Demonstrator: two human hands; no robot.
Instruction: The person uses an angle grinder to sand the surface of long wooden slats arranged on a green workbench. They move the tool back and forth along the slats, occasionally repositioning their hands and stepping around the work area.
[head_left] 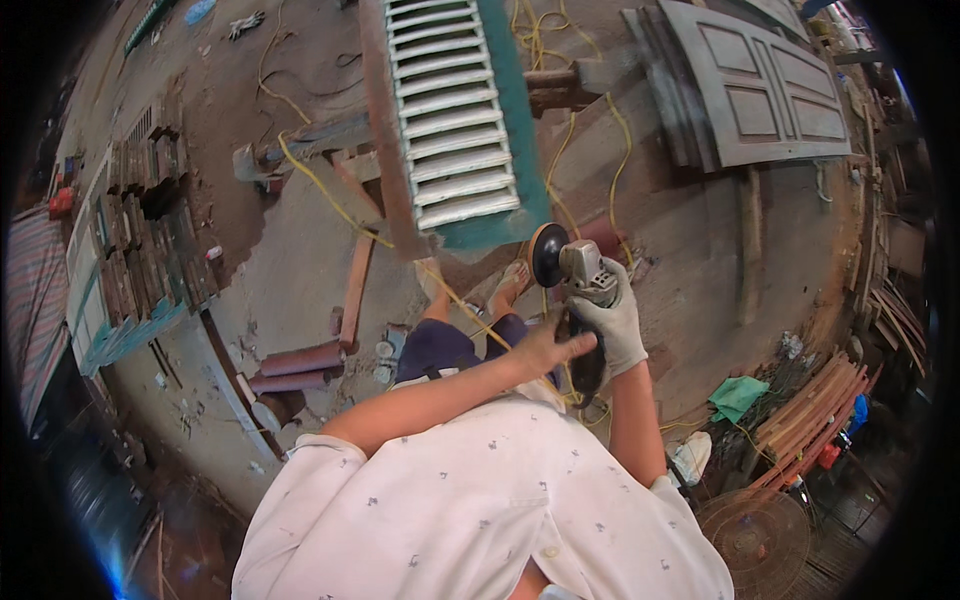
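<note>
My right hand (618,325), in a pale work glove, is closed around an angle grinder (590,280). On the grinder's head a round black sanding disc (547,255) faces left, close to the lower right corner of a louvred shutter (465,232). That shutter has white slats, a green right and bottom edge and a brown left side. Bare, my left hand (545,352) is beside the grinder's dark rear body, with its thumb stretched across it. Its fingers are a little blurred, and the thumb stands apart from them; whether it presses on the tool is hard to see.
A yellow cord (470,312) crosses before my legs. Stacked wooden slats (140,240) are at left, a grey panelled door (755,90) at upper right. Brown rolls (300,360) lie by my feet. Wood strips (815,410) and a round fan (755,540) are at lower right.
</note>
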